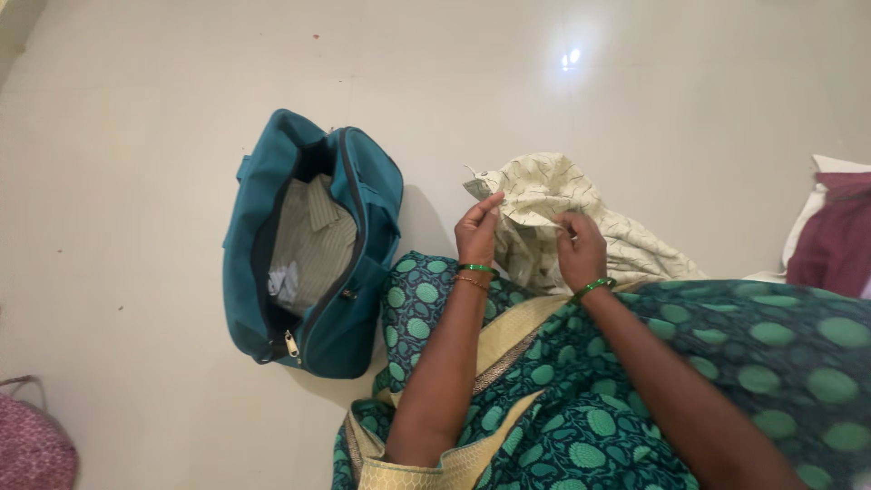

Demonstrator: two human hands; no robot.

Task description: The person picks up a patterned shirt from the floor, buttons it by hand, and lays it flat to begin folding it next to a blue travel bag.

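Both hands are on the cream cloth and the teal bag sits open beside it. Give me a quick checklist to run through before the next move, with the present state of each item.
1. Left hand grips the cloth: ok, fingers pinch its upper edge.
2. Right hand grips the cloth: ok, fingers closed on a fold near the middle.
3. Cloth folded flat: not ok, it lies bunched and creased in front of the lap.
4. Bag open: ok, zip undone and mouth gaping upward.
5. Room in the bag: cannot tell, a striped shirt and a white scrap already lie inside; the depth is hidden.
6. Floor between cloth and bag free: ok, only bare tile shows there.
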